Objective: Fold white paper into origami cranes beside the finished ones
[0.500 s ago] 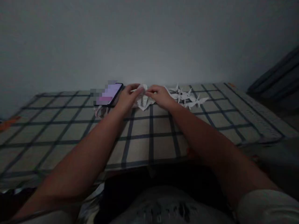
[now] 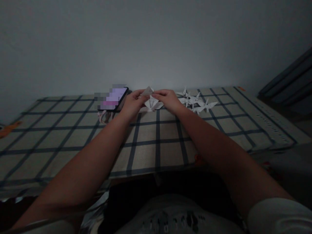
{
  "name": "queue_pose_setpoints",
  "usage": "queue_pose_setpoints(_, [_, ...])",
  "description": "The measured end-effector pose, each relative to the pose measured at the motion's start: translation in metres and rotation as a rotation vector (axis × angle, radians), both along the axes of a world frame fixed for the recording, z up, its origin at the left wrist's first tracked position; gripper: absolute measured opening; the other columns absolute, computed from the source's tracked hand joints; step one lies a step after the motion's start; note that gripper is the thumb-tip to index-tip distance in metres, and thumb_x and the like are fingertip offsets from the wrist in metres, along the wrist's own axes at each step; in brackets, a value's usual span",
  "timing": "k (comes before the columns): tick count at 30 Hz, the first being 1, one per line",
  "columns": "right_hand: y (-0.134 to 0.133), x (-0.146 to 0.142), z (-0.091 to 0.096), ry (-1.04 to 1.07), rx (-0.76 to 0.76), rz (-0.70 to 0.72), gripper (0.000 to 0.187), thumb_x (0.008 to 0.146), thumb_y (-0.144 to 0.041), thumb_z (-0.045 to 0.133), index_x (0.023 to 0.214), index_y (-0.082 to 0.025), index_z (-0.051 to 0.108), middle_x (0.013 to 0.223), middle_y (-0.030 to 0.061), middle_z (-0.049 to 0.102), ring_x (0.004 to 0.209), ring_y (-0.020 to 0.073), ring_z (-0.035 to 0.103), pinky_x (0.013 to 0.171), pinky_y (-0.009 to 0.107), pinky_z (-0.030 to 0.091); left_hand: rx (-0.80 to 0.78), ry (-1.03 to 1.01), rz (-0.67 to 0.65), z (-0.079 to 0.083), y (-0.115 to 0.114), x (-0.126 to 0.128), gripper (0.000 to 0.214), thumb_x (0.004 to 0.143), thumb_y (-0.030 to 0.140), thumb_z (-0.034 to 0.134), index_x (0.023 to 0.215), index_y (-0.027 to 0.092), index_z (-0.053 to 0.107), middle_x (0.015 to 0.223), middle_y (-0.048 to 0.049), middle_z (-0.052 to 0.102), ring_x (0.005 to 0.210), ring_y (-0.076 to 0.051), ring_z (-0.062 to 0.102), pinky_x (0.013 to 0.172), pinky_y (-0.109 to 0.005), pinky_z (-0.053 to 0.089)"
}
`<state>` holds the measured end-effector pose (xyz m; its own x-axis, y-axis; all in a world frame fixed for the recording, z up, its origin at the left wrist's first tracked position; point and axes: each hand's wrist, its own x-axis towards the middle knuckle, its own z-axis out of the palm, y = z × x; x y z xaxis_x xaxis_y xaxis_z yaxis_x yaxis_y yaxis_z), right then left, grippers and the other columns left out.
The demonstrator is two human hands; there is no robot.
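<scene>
A partly folded piece of white paper is held between both hands near the far side of the table. My left hand pinches its left side, thumb on top. On the right side, my right hand grips the paper between thumb and fingers. The paper has a pointed upper tip and creased flaps below. Just right of my right hand lie several folded white paper cranes, overlapping one another. What lies under the hands is partly hidden.
A phone with a lit screen leans left of my left hand, with a pale cable below it. A checked cloth covers the table, which meets a grey wall. Dark draped fabric hangs at the far right.
The paper's lower point, which hung towards me, is now folded up, and a pointed tip stands higher between the hands. Both hands have barely shifted.
</scene>
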<state>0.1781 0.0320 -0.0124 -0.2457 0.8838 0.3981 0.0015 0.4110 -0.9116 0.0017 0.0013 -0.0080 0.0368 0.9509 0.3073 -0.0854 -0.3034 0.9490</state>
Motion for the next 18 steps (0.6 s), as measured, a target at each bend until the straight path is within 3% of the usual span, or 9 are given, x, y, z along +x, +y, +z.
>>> queue_pose_setpoints(5, [0.004, -0.001, -0.002, 0.108, -0.082, -0.039, 0.027, 0.075, -0.038, 0.078, 0.090, -0.016, 0.076, 0.089, 0.0045, 0.075, 0.085, 0.0169, 0.067, 0.079, 0.032, 0.054, -0.051, -0.064, -0.018, 0.007, -0.004, 0.002, 0.044, 0.073, 0.047, 0.078, 0.104, 0.017, 0.071, 0.094, -0.0056, 0.074, 0.081, -0.018, 0.069, 0.066, -0.026, 0.058])
queue_pose_setpoints(10, [0.006, -0.002, -0.003, 0.212, -0.150, 0.030, 0.032, 0.073, -0.043, 0.079, 0.091, -0.017, 0.073, 0.087, 0.0033, 0.073, 0.081, 0.0147, 0.066, 0.078, 0.031, 0.056, -0.112, -0.126, -0.088, 0.013, -0.006, 0.000, 0.044, 0.082, 0.052, 0.068, 0.108, 0.016, 0.071, 0.102, -0.0084, 0.075, 0.088, -0.020, 0.072, 0.068, -0.028, 0.060])
queue_pose_setpoints(18, [0.004, -0.002, -0.002, 0.224, -0.172, 0.062, 0.033, 0.071, -0.045, 0.080, 0.087, -0.018, 0.071, 0.082, 0.0014, 0.070, 0.075, 0.0134, 0.063, 0.075, 0.030, 0.054, -0.067, -0.087, -0.128, 0.011, -0.009, -0.002, 0.043, 0.080, 0.049, 0.074, 0.110, 0.017, 0.072, 0.103, -0.0075, 0.075, 0.085, -0.017, 0.071, 0.069, -0.027, 0.061])
